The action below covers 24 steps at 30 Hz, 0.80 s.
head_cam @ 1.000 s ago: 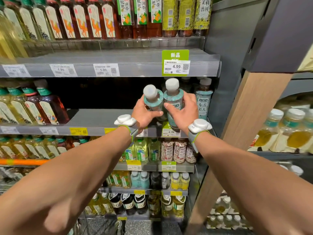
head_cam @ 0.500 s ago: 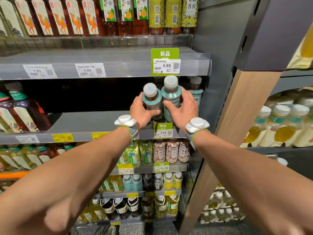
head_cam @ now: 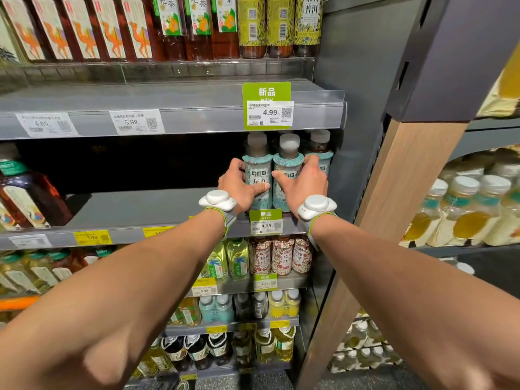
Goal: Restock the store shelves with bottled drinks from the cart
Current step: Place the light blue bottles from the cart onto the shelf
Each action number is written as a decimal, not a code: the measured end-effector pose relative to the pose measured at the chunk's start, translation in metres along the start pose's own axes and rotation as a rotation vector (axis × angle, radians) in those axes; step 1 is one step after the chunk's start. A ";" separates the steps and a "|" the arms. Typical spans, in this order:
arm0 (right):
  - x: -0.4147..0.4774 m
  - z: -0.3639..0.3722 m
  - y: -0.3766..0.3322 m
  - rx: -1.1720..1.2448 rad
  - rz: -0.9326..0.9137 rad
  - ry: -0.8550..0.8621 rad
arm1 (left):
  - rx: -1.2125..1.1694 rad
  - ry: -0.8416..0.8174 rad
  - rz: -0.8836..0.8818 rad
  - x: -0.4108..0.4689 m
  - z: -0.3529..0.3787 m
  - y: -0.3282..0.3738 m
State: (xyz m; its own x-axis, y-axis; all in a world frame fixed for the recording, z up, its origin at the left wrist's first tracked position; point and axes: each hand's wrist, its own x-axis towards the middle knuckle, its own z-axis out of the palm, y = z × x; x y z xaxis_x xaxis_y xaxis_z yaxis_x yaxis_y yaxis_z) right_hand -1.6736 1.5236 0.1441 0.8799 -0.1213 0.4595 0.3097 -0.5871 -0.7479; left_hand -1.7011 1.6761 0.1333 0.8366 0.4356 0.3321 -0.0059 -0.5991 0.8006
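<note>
The left hand holds one teal bottle. The right hand holds another bottle just beside it. Both stand on the shelf.

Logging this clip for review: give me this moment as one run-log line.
stage: shelving bottles | left hand: grips left bottle | right hand: grips right bottle | both upright at shelf, beside third bottle

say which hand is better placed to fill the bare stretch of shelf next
Left, likely. The left hand grips the left bottle, next to the bare shelf. The right hand holds the middle bottle, hemmed between that one and the right bottle by the wall.
</note>
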 end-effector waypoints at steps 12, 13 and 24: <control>-0.012 0.007 0.002 -0.126 0.085 0.125 | 0.028 -0.044 -0.014 -0.001 0.008 -0.006; -0.014 0.008 0.005 -0.111 0.092 0.120 | 0.035 -0.046 -0.021 -0.002 0.009 -0.006; -0.024 0.013 0.018 -0.001 0.247 0.198 | -0.003 -0.054 -0.034 0.000 0.011 -0.009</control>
State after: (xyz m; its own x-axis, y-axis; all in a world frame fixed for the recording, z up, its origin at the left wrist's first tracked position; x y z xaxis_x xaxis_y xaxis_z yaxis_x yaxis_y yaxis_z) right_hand -1.6842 1.5264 0.1134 0.8409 -0.4142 0.3483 0.0947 -0.5210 -0.8483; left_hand -1.6949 1.6740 0.1207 0.8646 0.4192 0.2771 0.0217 -0.5821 0.8128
